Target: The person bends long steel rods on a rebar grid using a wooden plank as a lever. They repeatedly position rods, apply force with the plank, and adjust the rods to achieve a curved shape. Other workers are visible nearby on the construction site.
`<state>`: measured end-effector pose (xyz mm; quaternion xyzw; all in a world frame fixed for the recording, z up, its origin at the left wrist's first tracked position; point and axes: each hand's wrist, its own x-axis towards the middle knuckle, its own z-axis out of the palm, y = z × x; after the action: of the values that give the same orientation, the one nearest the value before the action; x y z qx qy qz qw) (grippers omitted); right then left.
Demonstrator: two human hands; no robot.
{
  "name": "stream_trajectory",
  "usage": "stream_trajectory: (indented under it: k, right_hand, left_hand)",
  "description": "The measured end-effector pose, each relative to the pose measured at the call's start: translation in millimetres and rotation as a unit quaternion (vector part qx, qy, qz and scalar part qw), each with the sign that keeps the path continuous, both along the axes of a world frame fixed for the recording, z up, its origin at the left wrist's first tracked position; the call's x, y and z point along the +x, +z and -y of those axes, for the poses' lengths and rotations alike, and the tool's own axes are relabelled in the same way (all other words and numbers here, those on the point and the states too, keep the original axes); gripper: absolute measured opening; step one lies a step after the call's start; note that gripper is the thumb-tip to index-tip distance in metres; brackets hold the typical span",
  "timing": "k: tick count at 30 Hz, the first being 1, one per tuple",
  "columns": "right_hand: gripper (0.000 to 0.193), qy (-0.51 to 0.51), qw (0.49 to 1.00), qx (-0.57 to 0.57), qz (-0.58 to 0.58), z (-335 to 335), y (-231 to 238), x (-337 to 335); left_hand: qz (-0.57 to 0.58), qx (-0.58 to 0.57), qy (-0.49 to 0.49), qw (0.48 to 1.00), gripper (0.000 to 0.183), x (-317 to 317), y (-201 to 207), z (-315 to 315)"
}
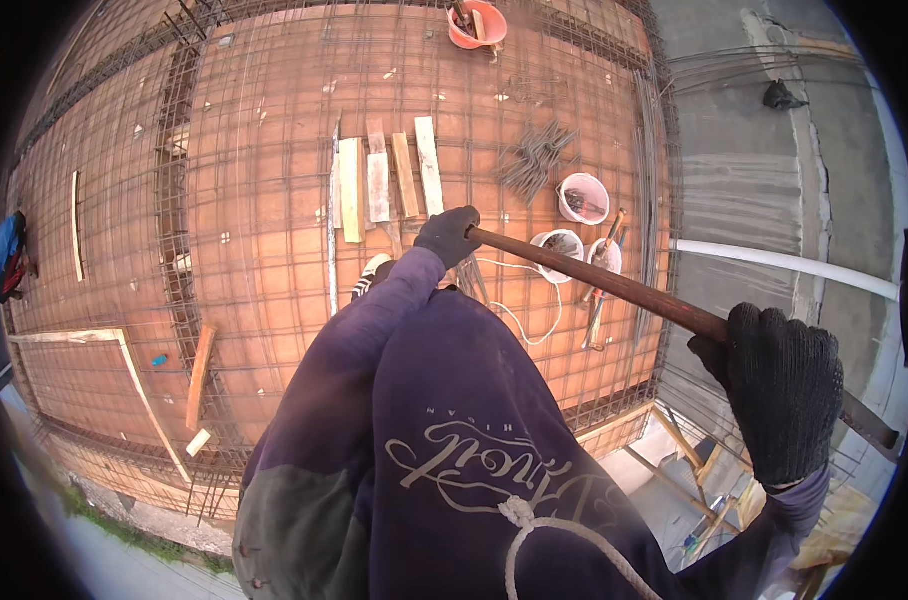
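A long reddish-brown bar (599, 283) slants across in front of my body, with a darker, flat metal end (871, 425) at the right. My left hand (448, 238), in a dark glove, is closed around its upper left end. My right hand (782, 395), in a black knitted glove, grips it near the metal end. Beyond my left hand, several short wooden boards (428, 165) lie side by side on the rebar grid (284, 200). Below the bar, a white cord (544, 338) loops over the grid.
Pinkish-white buckets (584, 199) holding small items stand right of centre, beside loose bent rods (539, 160). An orange bucket (477, 24) is at the far edge. A white pipe (784, 258) crosses the grey floor at right. A wooden frame (124, 360) lies at left.
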<state>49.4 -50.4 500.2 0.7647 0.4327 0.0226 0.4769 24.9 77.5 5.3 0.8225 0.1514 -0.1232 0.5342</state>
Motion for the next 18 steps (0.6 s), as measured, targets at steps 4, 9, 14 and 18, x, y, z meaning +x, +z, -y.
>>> stream_trajectory:
  k: [4,9,14,18]
  right_hand:
    - [0.043,-0.040,0.999,-0.006,0.016,3,-12,0]
    - [0.045,-0.094,0.995,0.017,0.035,8,-22,-1]
    - [0.039,-0.155,0.987,0.011,0.034,25,-28,4]
    - [0.038,-0.210,0.976,0.020,0.059,39,-37,6]
  left_hand:
    - [0.077,0.024,-0.002,0.997,0.026,7,-8,-12]
    - [0.045,0.041,-0.023,0.998,0.026,4,-19,-20]
    - [0.027,0.052,-0.070,0.996,0.026,8,-22,-27]
    - [0.042,0.065,-0.111,0.991,0.027,17,-24,-26]
